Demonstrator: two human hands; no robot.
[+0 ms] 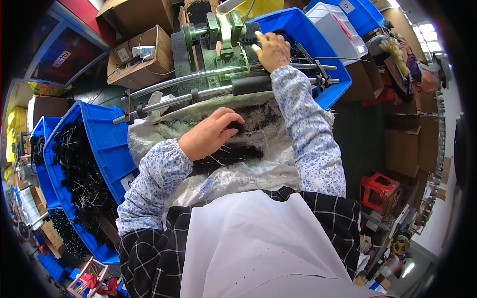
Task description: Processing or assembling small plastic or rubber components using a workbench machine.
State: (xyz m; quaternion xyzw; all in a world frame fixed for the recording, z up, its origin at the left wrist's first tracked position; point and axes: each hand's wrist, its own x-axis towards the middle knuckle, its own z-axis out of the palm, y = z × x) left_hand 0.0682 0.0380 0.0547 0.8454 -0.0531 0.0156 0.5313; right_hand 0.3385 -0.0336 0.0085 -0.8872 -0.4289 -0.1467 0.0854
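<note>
My right hand (274, 51) reaches to the right side of a green bench machine (224, 37). Pale covers sit on its thumb and forefinger tips, which are apart beside dark bristles; I see nothing held between them. Over the cloth on my lap, my left hand (211, 134) is curled, thumb toward forefinger. Something dark shows at those fingertips, but its shape is unclear. Black bristle brushes with thin wire stems (236, 155) lie on the pale, soiled sheet (198, 116) just below that hand. Two metal rails (169, 102) cross between me and the machine.
Blue bins (102, 144) at my left hold heaps of black wire-stemmed brushes. Another blue bin (338, 84) stands behind my right hand, near a white box (335, 30). An open carton (144, 57) sits left of the machine. A red stool (377, 191) is at the right.
</note>
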